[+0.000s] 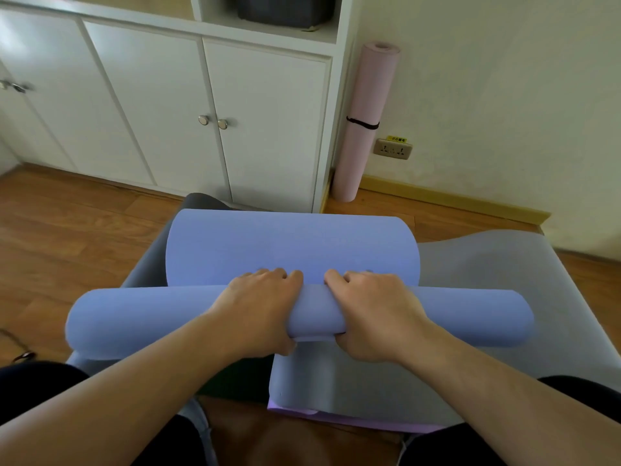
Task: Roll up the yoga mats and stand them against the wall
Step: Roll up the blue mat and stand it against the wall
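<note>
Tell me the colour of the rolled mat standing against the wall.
Pale pink, clearest in the head view.

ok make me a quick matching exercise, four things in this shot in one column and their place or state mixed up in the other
Things:
1. blue mat
2. pink mat
3. grey mat
4. wall socket

Place or state:
a. spread flat on the floor
b. half rolled, gripped by the left hand and right hand
c. on the wall, just right of the pink mat
d. rolled, tied, standing upright in the corner

Pairs: 1-b, 2-d, 3-a, 4-c

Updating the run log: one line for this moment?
blue foam yoga mat: partly rolled | left hand, right hand: gripping roll | rolled pink mat: upright at wall | grey mat: flat
</note>
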Demonstrator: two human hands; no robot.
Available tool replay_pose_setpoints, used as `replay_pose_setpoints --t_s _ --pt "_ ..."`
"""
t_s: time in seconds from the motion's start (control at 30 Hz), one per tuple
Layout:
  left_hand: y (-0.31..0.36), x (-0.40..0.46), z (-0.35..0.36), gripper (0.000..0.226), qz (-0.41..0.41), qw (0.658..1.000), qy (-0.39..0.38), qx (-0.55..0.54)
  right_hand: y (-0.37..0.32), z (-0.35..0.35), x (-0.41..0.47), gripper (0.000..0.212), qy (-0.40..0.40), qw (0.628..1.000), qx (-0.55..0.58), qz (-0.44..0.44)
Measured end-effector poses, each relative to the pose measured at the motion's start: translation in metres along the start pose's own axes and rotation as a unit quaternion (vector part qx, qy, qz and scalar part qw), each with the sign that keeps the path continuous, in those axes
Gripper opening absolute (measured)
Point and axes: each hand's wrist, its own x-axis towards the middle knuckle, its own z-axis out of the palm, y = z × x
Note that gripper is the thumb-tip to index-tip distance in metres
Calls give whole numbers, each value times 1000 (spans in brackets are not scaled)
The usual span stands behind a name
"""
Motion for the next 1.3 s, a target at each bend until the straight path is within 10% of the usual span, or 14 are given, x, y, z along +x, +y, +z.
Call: replay_pose_setpoints --t_s 0.7,1.3 --pt "-5 2 -6 56 -26 998 -43 -40 -6 -3 0 77 -6 1000 -7 -10" --pt "-3 -1 -7 62 -32 997 -66 -36 -6 0 1 58 -8 1000 -17 -19"
